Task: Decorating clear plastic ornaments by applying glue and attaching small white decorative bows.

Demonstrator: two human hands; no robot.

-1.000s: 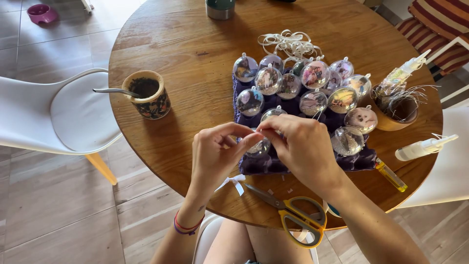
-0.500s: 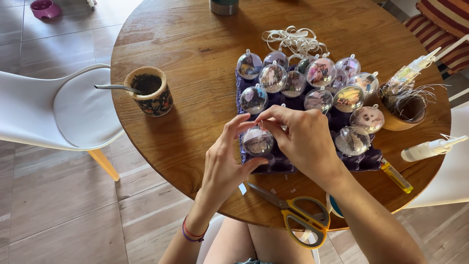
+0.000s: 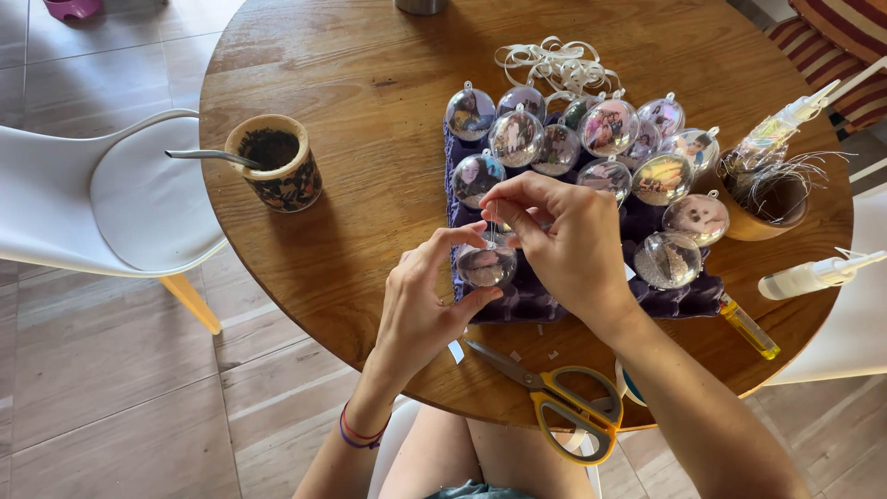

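1. Bauble: a clear plastic ball ornament [image 3: 486, 264] sits between your two hands, over the near left part of a purple tray [image 3: 527, 300] on a round wooden table [image 3: 370, 92].
2. Your left hand [image 3: 420, 300] cups the ornament from the left and below, with the thumb under it and the fingers curled against its side, so it is closed around the ball.
3. Your right hand [image 3: 568, 245] is above and to the right, with the fingertips pinched together at the top of the ornament. What they pinch is too small to tell.
4. A purple band [image 3: 356, 434] circles your left wrist.
5. The tray holds many more clear ball ornaments [image 3: 573, 139] with small pictures inside, packed close together beyond and to the right of your hands.
6. A loose heap of white ribbon [image 3: 554, 63] lies just past the tray, towards the far edge.
7. Yellow-handled scissors [image 3: 554, 402] lie at the near edge of the table, just right of your left forearm, blades pointing left.
8. A small patterned cup [image 3: 275, 171] with dark contents and a spoon [image 3: 205, 155] stands well to the left.
9. At the right, a wooden bowl [image 3: 762, 199] holds thin wiry strands, with a glue bottle [image 3: 785, 120] leaning at it and another glue bottle [image 3: 813, 274] lying nearer you.
10. A yellow tube [image 3: 750, 328] lies by the tray's near right corner.
11. A white chair [image 3: 102, 199] stands left of the table on a tiled floor [image 3: 111, 388].
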